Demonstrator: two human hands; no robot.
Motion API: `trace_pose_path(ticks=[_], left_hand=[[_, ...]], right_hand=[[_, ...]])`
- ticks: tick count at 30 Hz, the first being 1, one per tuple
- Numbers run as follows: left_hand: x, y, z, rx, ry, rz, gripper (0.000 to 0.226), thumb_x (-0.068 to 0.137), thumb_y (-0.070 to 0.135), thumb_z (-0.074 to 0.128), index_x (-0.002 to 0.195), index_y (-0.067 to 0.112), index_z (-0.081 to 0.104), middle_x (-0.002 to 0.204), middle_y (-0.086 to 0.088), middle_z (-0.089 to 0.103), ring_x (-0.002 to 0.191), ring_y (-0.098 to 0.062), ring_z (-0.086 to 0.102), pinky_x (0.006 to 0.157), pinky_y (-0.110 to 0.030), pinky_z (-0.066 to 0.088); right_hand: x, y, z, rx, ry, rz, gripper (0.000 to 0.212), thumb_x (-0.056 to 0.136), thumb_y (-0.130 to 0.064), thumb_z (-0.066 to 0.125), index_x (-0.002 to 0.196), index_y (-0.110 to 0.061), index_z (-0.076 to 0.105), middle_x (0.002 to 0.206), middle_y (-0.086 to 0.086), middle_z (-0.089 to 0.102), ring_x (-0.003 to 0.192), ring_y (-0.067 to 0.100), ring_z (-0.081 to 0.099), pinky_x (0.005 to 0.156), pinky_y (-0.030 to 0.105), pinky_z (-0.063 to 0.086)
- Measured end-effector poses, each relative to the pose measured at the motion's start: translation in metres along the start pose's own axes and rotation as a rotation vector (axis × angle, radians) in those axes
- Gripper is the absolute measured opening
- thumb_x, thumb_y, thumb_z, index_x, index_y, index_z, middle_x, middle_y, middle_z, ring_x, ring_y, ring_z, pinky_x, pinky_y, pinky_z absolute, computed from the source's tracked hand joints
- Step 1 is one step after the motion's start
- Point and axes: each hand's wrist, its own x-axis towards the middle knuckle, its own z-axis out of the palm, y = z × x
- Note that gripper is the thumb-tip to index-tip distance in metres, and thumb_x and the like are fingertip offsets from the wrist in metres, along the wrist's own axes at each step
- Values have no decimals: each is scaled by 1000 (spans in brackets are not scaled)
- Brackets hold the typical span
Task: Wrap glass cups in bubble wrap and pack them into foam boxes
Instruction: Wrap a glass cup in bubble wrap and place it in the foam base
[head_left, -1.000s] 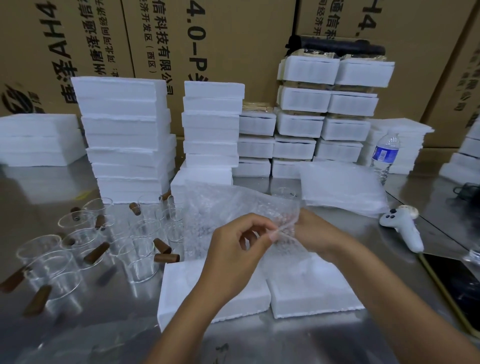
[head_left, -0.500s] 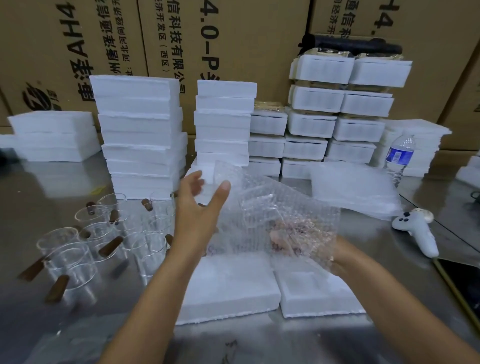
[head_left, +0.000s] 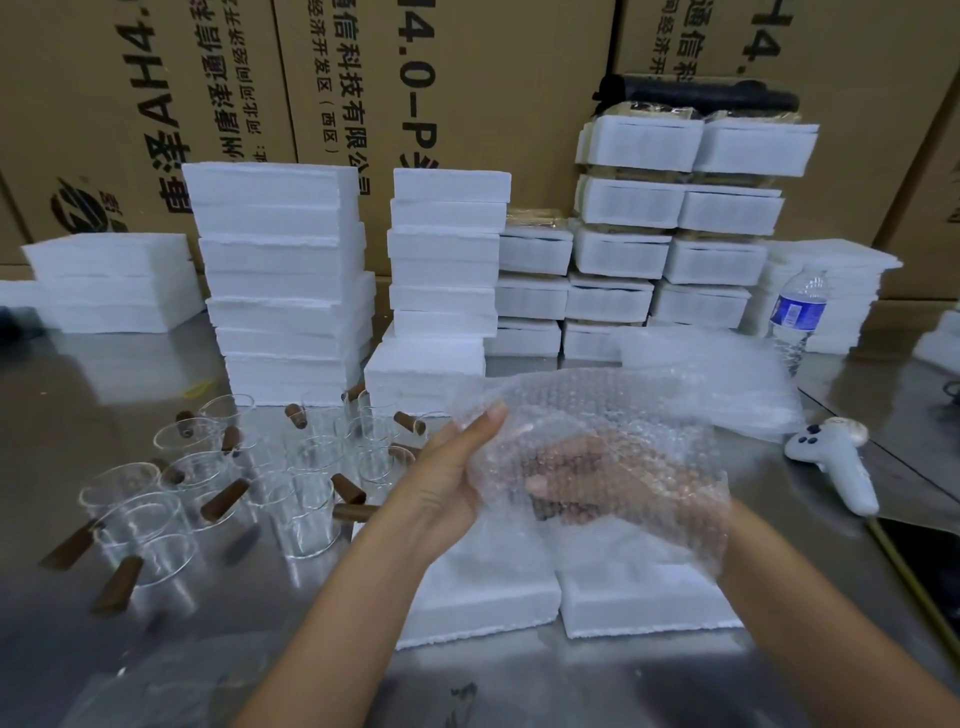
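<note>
Head view. Bubble wrap (head_left: 597, 415) is held up over two foam boxes (head_left: 483, 587) at the near tabletop (head_left: 130, 374) edge. Left grip (head_left: 452, 467): fingers straight, apart, laid flat against the wrap's left edge. Right grip (head_left: 597, 483) sits under the sheet and is blurred through the bubbles; I cannot tell whether it is clamped.

Glass cups (head_left: 306, 499) with brown handles cluster just left of the left forearm. Behind them are tall foam stacks (head_left: 280, 270). A pile of wrap sheets (head_left: 727, 374) lies beyond the hands on the right, with a white controller (head_left: 841, 467) beside it and a water bottle (head_left: 797, 312) further back.

The tabletop is shiny steel. Printed cardboard cartons (head_left: 467, 78) wall off the back.
</note>
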Motion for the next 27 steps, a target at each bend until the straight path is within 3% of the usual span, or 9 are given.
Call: trace_pose_path(ticks=[2, 5, 8, 11, 15, 19, 22, 24, 27], left_hand=[[0, -3, 1, -104, -5, -16, 25, 61, 25, 74, 84, 15, 79, 97, -7, 74, 84, -20, 72, 64, -31, 59], [1, -4, -4, -245, 32, 21, 19, 64, 26, 72, 78, 15, 79, 94, -9, 74, 81, -22, 73, 59, -31, 58], [1, -5, -6, -355, 31, 58, 27, 67, 29, 71, 87, 12, 78, 98, -12, 74, 82, -25, 72, 59, -35, 58], [2, -10, -2, -443, 21, 116, 42, 71, 31, 70, 108, 12, 70, 108, -14, 71, 93, -29, 70, 80, -45, 56], [4, -26, 9, -486, 5, 173, 43, 77, 34, 65, 113, 10, 68, 119, -15, 66, 110, -31, 63, 102, -50, 42], [1, -33, 10, -434, 2, 197, 33, 78, 38, 62, 96, 15, 78, 115, -14, 68, 105, -29, 66, 94, -46, 48], [-2, -34, 6, -353, 27, 233, 36, 78, 37, 63, 103, 15, 75, 115, -13, 68, 103, -27, 67, 88, -43, 50], [-4, -34, 5, -277, 52, 245, 57, 65, 40, 78, 114, 14, 67, 120, -13, 66, 108, -29, 64, 88, -44, 50], [-6, -34, 6, -151, 106, 264, 103, 35, 49, 93, 125, 14, 59, 123, -11, 65, 113, -28, 62, 72, -36, 57]], right_hand=[[2, -14, -5, -18, 117, -102, 37, 89, -1, 55, 65, -26, 68, 56, -10, 66, 49, -9, 59, 49, 6, 45], [4, -6, -25, 29, 537, -370, 20, 90, -9, 60, 80, -23, 70, 71, -10, 69, 63, -3, 62, 66, 15, 51], [-3, 23, -27, 145, 924, -423, 17, 93, -28, 55, 97, -18, 68, 75, -15, 69, 71, -4, 62, 70, 12, 49], [-3, 50, 0, 351, 773, -246, 46, 78, -59, 48, 115, -32, 56, 114, -9, 64, 105, 7, 60, 93, 33, 47], [6, 55, 39, 513, 367, -134, 66, 68, -61, 56, 123, -24, 55, 114, -4, 68, 105, 12, 64, 93, 35, 49], [20, 46, 46, 585, 463, -167, 39, 79, -43, 65, 102, -11, 69, 98, 5, 73, 94, 17, 68, 85, 36, 54], [30, 36, 35, 582, 571, -138, 29, 86, -28, 65, 85, 1, 64, 82, 14, 65, 83, 23, 58, 84, 45, 49], [35, 26, 29, 552, 590, -183, 21, 86, -24, 66, 68, -13, 65, 73, 4, 61, 77, 19, 54, 78, 39, 46], [42, 13, 24, 488, 577, -249, 22, 86, -24, 66, 65, -16, 63, 69, 0, 58, 69, 12, 53, 68, 22, 44]])
